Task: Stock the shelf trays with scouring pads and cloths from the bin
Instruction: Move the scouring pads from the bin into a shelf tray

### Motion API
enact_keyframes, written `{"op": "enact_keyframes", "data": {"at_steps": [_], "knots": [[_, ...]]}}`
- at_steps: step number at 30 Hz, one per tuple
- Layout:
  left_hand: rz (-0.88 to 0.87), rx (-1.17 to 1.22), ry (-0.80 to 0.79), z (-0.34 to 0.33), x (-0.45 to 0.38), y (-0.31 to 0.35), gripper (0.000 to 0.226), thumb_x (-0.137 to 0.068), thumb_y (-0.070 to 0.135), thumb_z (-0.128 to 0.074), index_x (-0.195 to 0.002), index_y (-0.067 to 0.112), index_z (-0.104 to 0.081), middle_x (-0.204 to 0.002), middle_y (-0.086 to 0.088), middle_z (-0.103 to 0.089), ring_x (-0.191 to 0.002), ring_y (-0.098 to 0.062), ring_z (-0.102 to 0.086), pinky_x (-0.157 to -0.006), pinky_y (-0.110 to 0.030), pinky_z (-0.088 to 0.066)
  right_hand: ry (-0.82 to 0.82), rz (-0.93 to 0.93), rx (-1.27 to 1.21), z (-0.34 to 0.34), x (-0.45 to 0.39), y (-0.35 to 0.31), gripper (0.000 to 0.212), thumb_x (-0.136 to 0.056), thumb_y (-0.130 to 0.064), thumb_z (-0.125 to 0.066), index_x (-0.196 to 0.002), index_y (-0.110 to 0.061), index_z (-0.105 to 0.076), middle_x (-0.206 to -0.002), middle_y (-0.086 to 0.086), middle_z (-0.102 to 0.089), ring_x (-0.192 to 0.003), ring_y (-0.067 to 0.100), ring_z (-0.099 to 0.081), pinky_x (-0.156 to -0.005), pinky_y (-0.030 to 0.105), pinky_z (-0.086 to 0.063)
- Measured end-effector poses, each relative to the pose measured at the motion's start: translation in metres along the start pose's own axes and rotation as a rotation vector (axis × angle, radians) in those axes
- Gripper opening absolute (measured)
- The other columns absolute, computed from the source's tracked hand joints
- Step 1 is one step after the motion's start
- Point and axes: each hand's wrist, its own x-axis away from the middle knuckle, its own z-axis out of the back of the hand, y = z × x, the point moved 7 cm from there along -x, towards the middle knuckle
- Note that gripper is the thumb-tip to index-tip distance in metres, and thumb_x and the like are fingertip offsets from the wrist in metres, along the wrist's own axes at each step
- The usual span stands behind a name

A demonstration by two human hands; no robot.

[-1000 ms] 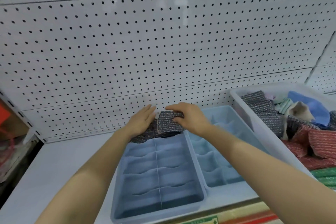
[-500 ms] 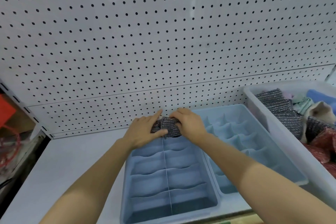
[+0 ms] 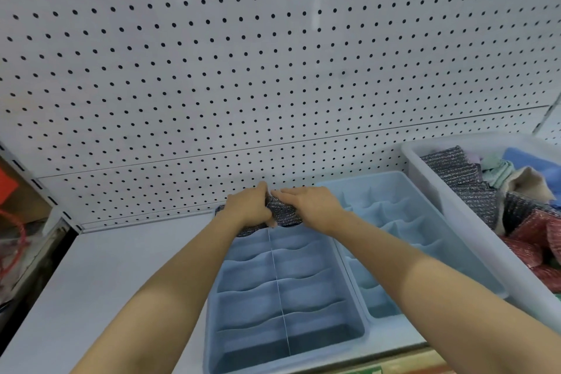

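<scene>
Two hands, left [image 3: 247,206] and right [image 3: 312,206], pinching one grey pad [image 3: 282,212] at far end of tray [image 3: 288,291]. Two trays, second [image 3: 403,222] rightward; one bin [image 3: 449,209].

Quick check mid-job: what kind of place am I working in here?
Most likely a shop aisle being stocked. A white pegboard back panel rises behind a white shelf, blue divided trays sit on the shelf for display, and a bin of scouring pads and cloths stands at the right.
</scene>
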Motion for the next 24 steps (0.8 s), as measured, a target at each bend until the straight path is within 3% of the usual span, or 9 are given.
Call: {"op": "enact_keyframes", "data": {"at_steps": [3, 5, 7, 9, 13, 15, 18, 21, 24], "knots": [[-0.028, -0.041, -0.028, -0.014, -0.005, 0.008, 0.066, -0.078, 0.043, -0.063, -0.133, 0.02, -0.034, -0.135, -0.004, -0.049, -0.129, -0.028, -0.042, -0.107, -0.051, -0.027, -0.002, -0.026, 0.023, -0.006, 0.001, 0.007, 0.065, -0.09, -0.01, -0.044, -0.149, -0.031, -0.026, -0.14, -0.002, -0.047, -0.119, 0.024, -0.052, -0.083, 0.033, -0.045], [-0.104, -0.075, -0.026, -0.021, -0.002, 0.012, 0.092, -0.082, 0.06, -0.055, -0.153, 0.02, -0.011, -0.16, -0.001, -0.017, -0.146, -0.024, -0.018, -0.118, -0.052, -0.009, -0.061, -0.022, 0.024, -0.021, 0.003, 0.01, 0.066, -0.094, -0.01, -0.042, -0.152, -0.022, -0.015, -0.154, 0.006, -0.029, -0.138, 0.024, -0.033, -0.107, 0.034, -0.031], [-0.199, 0.009, 0.064, -0.016, 0.005, 0.012, 0.102, -0.083, 0.07, -0.051, -0.155, 0.023, 0.003, -0.163, 0.002, -0.002, -0.149, -0.019, -0.008, -0.12, -0.049, -0.003, -0.088, -0.013, -0.062, -0.026, 0.005, 0.012, 0.069, -0.096, -0.015, -0.045, -0.153, -0.012, -0.005, -0.16, 0.01, -0.01, -0.147, 0.024, -0.012, -0.119, 0.032, -0.009], [-0.312, 0.123, 0.2, -0.011, 0.014, 0.01, 0.097, -0.086, 0.069, -0.045, -0.155, 0.025, 0.007, -0.164, 0.004, -0.002, -0.148, -0.015, -0.01, -0.121, -0.047, -0.003, -0.052, -0.032, -0.157, -0.024, 0.006, 0.016, 0.07, -0.098, -0.022, -0.045, -0.152, -0.006, -0.002, -0.16, 0.012, -0.002, -0.148, 0.022, -0.002, -0.119, 0.028, 0.001], [-0.348, -0.232, 0.231, -0.026, 0.022, 0.015, 0.082, -0.09, 0.067, -0.003, -0.153, 0.017, 0.013, -0.163, 0.001, 0.009, -0.15, -0.023, 0.001, -0.121, -0.045, 0.0, -0.016, -0.042, -0.045, -0.031, 0.011, 0.015, 0.068, -0.099, -0.044, -0.022, -0.152, -0.005, -0.002, -0.16, 0.012, 0.0, -0.148, 0.024, 0.001, -0.121, 0.035, 0.003], [-0.296, -0.296, 0.233, -0.03, 0.02, 0.018, 0.074, -0.098, 0.057, -0.009, -0.153, 0.012, 0.011, -0.162, -0.005, 0.014, -0.15, -0.028, 0.008, -0.122, -0.042, 0.002, -0.094, -0.054, 0.045, -0.042, 0.011, 0.011, 0.076, -0.094, -0.054, -0.011, -0.152, -0.006, 0.002, -0.161, 0.011, -0.001, -0.148, 0.024, 0.0, -0.121, 0.039, 0.002], [-0.329, -0.143, 0.271, -0.026, 0.024, 0.021, 0.075, -0.101, 0.046, -0.031, -0.154, 0.01, 0.008, -0.161, -0.007, 0.016, -0.15, -0.025, 0.007, -0.123, -0.04, -0.004, -0.09, -0.077, 0.046, -0.042, 0.009, 0.007, 0.072, -0.1, -0.044, -0.029, -0.151, -0.004, 0.002, -0.16, 0.013, -0.001, -0.148, 0.026, -0.001, -0.12, 0.042, -0.001], [-0.406, -0.259, 0.31, -0.029, 0.03, 0.028, 0.07, -0.097, 0.046, -0.015, -0.154, 0.013, 0.009, -0.163, -0.005, 0.011, -0.15, -0.025, 0.008, -0.122, -0.045, -0.009, -0.032, -0.069, 0.042, -0.038, 0.014, 0.003, 0.077, -0.098, -0.044, -0.039, -0.151, -0.002, -0.002, -0.159, 0.016, -0.005, -0.147, 0.029, -0.003, -0.121, 0.043, 0.0], [-0.303, -0.349, 0.179, -0.035, 0.028, 0.03, 0.068, -0.1, 0.047, -0.01, -0.153, 0.01, 0.012, -0.162, -0.008, 0.011, -0.149, -0.026, 0.011, -0.122, -0.044, 0.0, -0.062, -0.088, 0.068, -0.036, 0.013, 0.002, 0.077, -0.097, -0.043, -0.039, -0.151, -0.002, -0.003, -0.159, 0.016, -0.005, -0.147, 0.029, -0.003, -0.121, 0.042, 0.001]]}}
